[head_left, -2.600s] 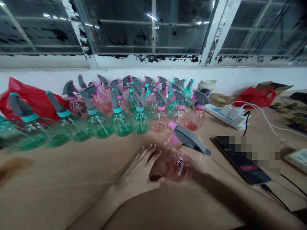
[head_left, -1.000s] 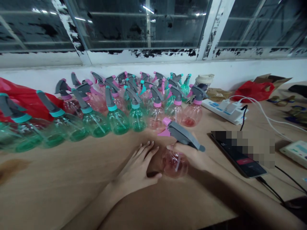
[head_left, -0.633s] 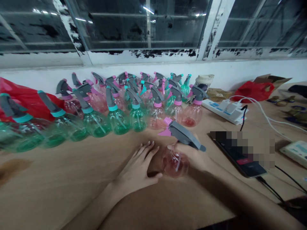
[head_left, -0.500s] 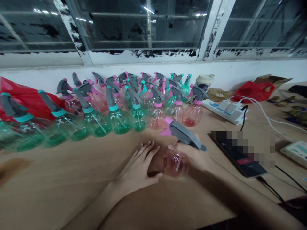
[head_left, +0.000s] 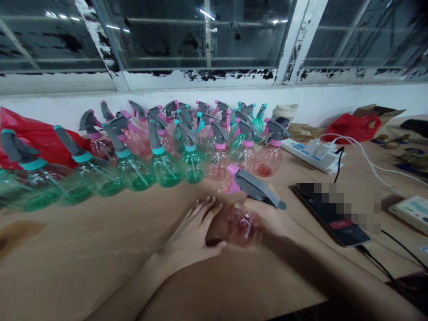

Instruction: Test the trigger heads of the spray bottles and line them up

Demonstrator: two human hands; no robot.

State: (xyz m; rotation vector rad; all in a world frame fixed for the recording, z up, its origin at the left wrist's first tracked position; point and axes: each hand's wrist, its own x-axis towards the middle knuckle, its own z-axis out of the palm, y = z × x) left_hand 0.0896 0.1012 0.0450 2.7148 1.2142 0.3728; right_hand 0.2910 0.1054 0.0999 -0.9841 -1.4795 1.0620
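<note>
A pink spray bottle [head_left: 245, 229] with a grey and pink trigger head stands in front of me, its nozzle pointing away to the left. My right hand [head_left: 267, 214] is wrapped round its neck from the right, and a fingertip shows by the pink trigger. The other right fingers are hidden behind the bottle. Flat on the table [head_left: 100, 254], just left of the bottle, lies my left hand [head_left: 190, 238] with fingers spread, holding nothing. Its thumb tip comes close to the bottle's side. A thin clear tube runs down inside the bottle.
Several green spray bottles [head_left: 167, 171] and pink spray bottles [head_left: 267, 162] stand in rows along the wall. A red bag [head_left: 67, 140] lies behind them at left. To the right are a phone [head_left: 331, 218], a power strip [head_left: 307, 154] with cables, and another red bag [head_left: 354, 126].
A right fingertip now shows at the trigger of the held bottle, where none was seen before. My left hand and the standing bottles have stayed in place.
</note>
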